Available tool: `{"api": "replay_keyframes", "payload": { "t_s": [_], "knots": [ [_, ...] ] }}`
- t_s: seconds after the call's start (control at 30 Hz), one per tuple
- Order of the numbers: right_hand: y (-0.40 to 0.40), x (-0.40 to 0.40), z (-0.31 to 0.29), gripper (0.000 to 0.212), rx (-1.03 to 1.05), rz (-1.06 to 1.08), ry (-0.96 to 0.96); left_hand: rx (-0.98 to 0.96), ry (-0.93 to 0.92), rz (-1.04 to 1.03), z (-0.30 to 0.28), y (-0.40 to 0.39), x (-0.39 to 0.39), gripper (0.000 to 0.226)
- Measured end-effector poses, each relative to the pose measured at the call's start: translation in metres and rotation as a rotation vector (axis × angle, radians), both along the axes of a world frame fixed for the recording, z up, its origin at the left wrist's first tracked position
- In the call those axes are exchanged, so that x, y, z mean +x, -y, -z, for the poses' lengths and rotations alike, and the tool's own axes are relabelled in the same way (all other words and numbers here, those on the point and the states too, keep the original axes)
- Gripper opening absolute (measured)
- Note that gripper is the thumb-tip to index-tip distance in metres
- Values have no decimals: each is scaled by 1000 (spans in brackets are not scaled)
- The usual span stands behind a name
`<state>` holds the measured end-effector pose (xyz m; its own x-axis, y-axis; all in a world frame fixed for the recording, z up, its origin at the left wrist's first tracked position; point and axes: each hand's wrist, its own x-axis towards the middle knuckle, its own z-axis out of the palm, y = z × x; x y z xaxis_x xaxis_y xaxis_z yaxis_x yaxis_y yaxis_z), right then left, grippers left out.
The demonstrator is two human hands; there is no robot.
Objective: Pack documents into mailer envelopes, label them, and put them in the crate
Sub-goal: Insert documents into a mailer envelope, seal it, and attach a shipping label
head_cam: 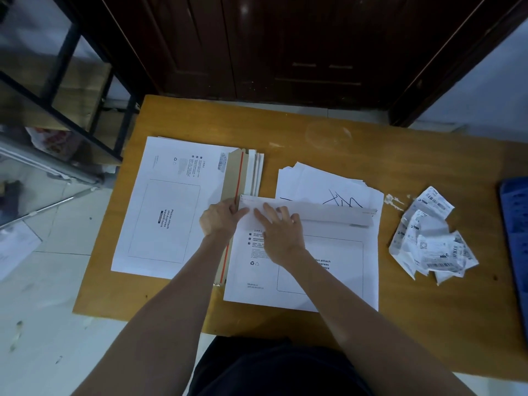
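Note:
A white mailer envelope (328, 270) lies in front of me on the wooden table (428, 167), its flap (328, 214) folded down along the far edge. My right hand (281, 232) presses flat on the left part of that flap with spread fingers. My left hand (220, 220) rests at the envelope's left far corner, fingers on the flap's end. A stack of white mailers (171, 201) with brown flaps and a red strip lies to the left. Loose documents (323, 181) with black scribbles lie behind the envelope.
Crumpled shipping-label backings (431, 238) lie at the right. A blue crate (517, 238) shows at the table's right edge. A dark wooden door (285, 44) stands behind the table, a black metal shelf (71, 81) to the left.

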<state>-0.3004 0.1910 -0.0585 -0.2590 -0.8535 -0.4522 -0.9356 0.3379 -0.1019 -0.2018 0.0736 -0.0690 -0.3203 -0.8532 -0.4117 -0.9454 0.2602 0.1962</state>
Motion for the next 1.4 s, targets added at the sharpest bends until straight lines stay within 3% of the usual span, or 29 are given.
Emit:
{"api": "replay_keyframes", "payload": {
  "t_s": [0.43,0.57,0.63,0.83,1.03,1.1,1.13,1.2,1.23,1.33,1.4],
  "knots": [
    [5,2,-8,65,36,18,25,-69,170,180,-10,-9,-11,44],
    [5,-4,-7,60,-101,143,202,-286,12,293,-12,-24,-10,35],
    [4,-5,-7,62,-97,128,203,-358,-9,413,-7,-35,-3,34],
    [2,0,-3,72,-23,48,79,-322,-16,432,3,-61,14,50],
    [2,0,-2,71,42,39,105,-314,-13,421,-5,-58,9,43],
    [9,-9,-5,67,50,137,271,-301,1,410,-10,-50,3,37],
    [11,-16,-9,63,4,281,448,-280,5,393,-12,-45,-3,36],
    [8,-31,-17,53,-203,641,813,-258,-10,346,-20,-36,-16,34],
    [3,-39,-21,46,-335,768,872,-266,-41,325,-25,-34,-23,33],
    [-28,-70,-27,38,-580,907,689,-279,-250,310,-40,-43,-51,30],
    [-55,-89,-25,41,-585,862,472,-220,-361,405,-46,-61,-73,32]
  ]
}}
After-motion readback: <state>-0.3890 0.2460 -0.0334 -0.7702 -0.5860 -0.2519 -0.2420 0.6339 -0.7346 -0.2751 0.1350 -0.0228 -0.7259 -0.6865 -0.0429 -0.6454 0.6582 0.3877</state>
